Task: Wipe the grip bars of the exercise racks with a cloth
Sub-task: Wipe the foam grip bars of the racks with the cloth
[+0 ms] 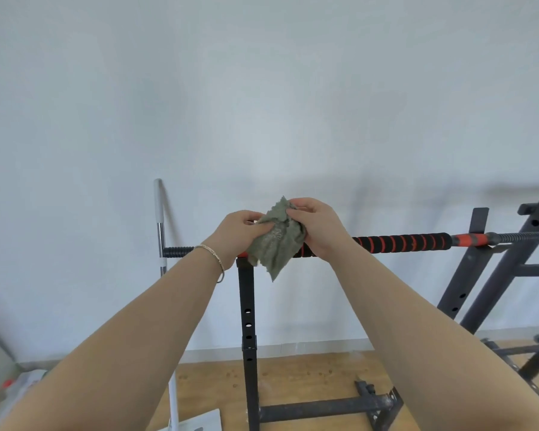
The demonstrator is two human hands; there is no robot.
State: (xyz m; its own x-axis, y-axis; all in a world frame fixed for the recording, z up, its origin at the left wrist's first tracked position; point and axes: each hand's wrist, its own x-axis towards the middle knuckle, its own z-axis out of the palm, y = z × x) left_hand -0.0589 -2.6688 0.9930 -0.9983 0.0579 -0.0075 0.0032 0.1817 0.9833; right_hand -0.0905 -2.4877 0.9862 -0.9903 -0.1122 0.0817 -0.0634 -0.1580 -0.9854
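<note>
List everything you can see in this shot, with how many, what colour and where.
cloth: one, grey-green, held in front of the bar's left part
grip bar: one, black foam with orange rings, lying level across the racks
near rack: one, black, upright post under the bar, centre
far rack: one, dark grey, right side, at the bar's right end
pole: one, white and chrome, upright by the wall, left
floor: wooden, light brown, bottom
wall: white, behind everything
bracelet: one, thin, pale metal, on the left wrist
left hand: pinches the cloth's left side
right hand: grips the cloth's upper right
</note>
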